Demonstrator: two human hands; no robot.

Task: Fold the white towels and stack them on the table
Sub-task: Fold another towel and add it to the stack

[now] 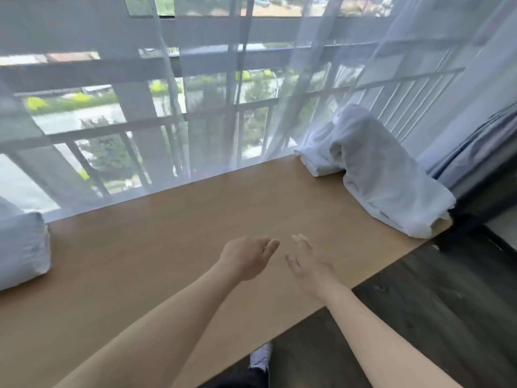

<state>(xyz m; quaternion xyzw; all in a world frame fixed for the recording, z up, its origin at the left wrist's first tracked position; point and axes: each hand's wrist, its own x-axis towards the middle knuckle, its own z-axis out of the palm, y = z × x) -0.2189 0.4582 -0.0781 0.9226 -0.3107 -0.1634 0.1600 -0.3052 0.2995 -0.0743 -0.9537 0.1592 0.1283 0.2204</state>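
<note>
While both hands hung over the wooden table, nothing was held in either.
Left hand: the left hand [246, 257] hovered above the middle of the table [167, 247], fingers loosely curved and empty, touching no cloth.
Right hand: the right hand [309, 264] was just beside the left, fingers spread and straight, empty, pointing toward the far right corner.
Loose towels: a heap of unfolded white towels [375, 169] lay at the table's far right corner, one draped over the rest and reaching the right edge, well apart from both hands.
Under the heap: a flatter folded white piece [316, 161] showed at the heap's far left side, against the curtain.
Folded stack: a squared white folded towel stack [22, 247] sat at the left edge of the view, on the table, well apart from the hands.
In the way: bare tabletop lay between the hands and the heap.
Surface: light brown wood-grain top, smooth, with a faint sheen.
Room: a sheer white curtain [212, 107] hung along the table's far side in front of a railed window [140, 130], with trees and pavement outside; a blue-grey drape [481, 147] hung at right; dark plank floor [433, 303] lay below.
Below: a white shoe [261, 355] showed under the near table edge.
Writing: no readable lettering could be made out.
</note>
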